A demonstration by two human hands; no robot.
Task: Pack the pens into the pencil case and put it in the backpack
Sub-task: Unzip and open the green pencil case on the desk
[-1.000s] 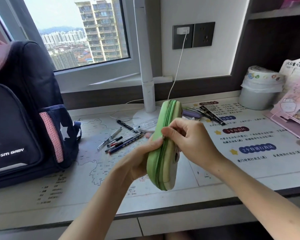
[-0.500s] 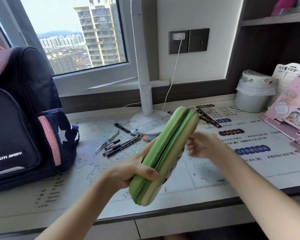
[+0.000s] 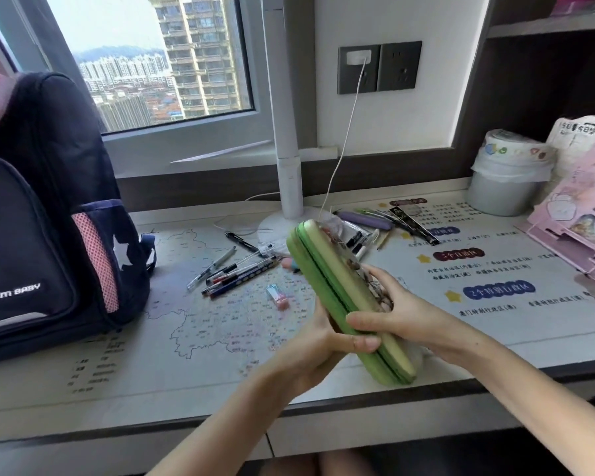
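Grip: left hand [image 3: 303, 352] and right hand [image 3: 413, 314] both curl round pencil case [image 3: 323, 269]; unzip it fully before gathering pens [image 3: 234, 273] beyond them.

Tilted green pencil case [image 3: 327, 273], scattered pens [image 3: 234, 273], upright backpack [image 3: 42, 207]

A home study desk [image 3: 220, 389]: school backpack [image 3: 42, 218], lamp [image 3: 289, 149], map mat [image 3: 203, 324], window [image 3: 152, 63].

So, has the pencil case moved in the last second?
Yes. The pencil case has tilted: its near end swung right, away from the backpack.
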